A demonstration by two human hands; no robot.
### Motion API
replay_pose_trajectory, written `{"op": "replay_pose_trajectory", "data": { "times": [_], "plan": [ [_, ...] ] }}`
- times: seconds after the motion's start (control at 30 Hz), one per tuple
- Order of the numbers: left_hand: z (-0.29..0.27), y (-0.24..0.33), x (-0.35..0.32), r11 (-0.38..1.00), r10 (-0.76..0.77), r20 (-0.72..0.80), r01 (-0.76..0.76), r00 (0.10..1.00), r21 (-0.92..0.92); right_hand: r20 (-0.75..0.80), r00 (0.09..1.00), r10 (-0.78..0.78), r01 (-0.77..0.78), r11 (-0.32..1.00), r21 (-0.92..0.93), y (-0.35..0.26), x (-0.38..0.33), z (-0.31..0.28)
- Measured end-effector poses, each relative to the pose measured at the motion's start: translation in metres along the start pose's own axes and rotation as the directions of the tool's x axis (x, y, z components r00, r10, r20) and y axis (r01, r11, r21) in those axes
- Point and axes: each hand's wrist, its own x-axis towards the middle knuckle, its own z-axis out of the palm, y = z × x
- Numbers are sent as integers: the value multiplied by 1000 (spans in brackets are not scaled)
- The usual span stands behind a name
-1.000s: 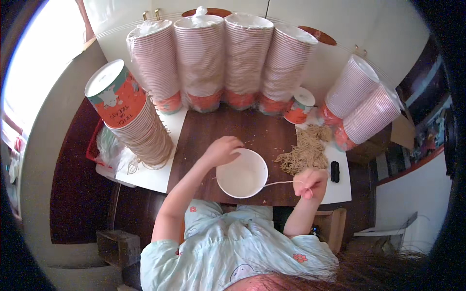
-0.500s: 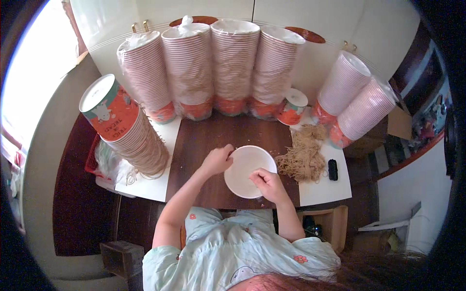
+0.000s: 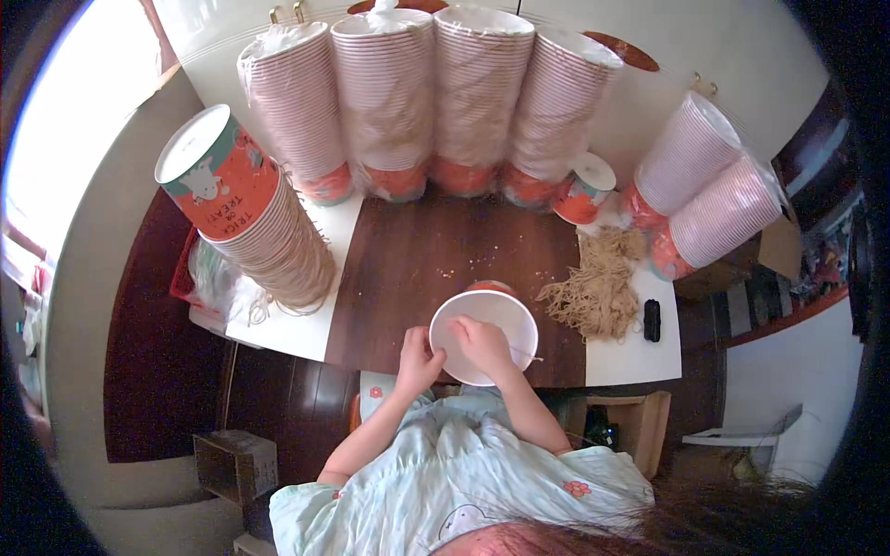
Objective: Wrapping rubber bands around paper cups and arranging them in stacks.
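Observation:
A white-lined paper bucket (image 3: 508, 320) tilts its mouth toward me at the near edge of the brown table; a strip of its orange outside shows at the far side. My left hand (image 3: 422, 360) is closed at the bucket's left rim, fingers curled over it. Inside the mouth, my right hand (image 3: 483, 348) has its fingers pressed together near the left wall; what they hold, if anything, is hidden. A short cord end (image 3: 538, 359) sticks out by the right rim. To the right lies a heap of tan cords (image 3: 601, 285).
Several tall bucket stacks (image 3: 385, 102) in clear plastic line the back, with two more (image 3: 688, 162) at right. An upturned stack (image 3: 264, 241) with cords hanging stands left. A single upturned bucket (image 3: 584, 190) and a small black object (image 3: 652, 321) are at right.
The bucket has tipped toward me and come nearer. My left hand has moved down to the left rim. My right hand has moved from the right side across into the mouth. The view has shifted.

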Motion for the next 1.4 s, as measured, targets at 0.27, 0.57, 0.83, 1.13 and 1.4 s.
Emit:
{"op": "replay_pose_trajectory", "data": {
  "times": [0.27,0.57,0.83,1.13,1.4],
  "plan": [
    [-1,2,-3,1000,-7,9,7,1000,-30,24,1000,-7,6,1000,21,9,-1,12],
    [2,-3,-4,994,-28,21,30,999,-108,113,993,27,-24,999,-33,8,-4,8],
    [2,1,-5,997,8,-1,-8,1000,-78,89,996,-7,0,997,74,13,-5,11],
    [4,-2,-7,997,-27,11,27,1000,-69,88,996,-14,-1,987,160,0,-4,0],
    [4,-3,-9,995,-22,1,22,1000,-99,62,998,7,-19,978,209,-1,-2,3]
  ]
}}
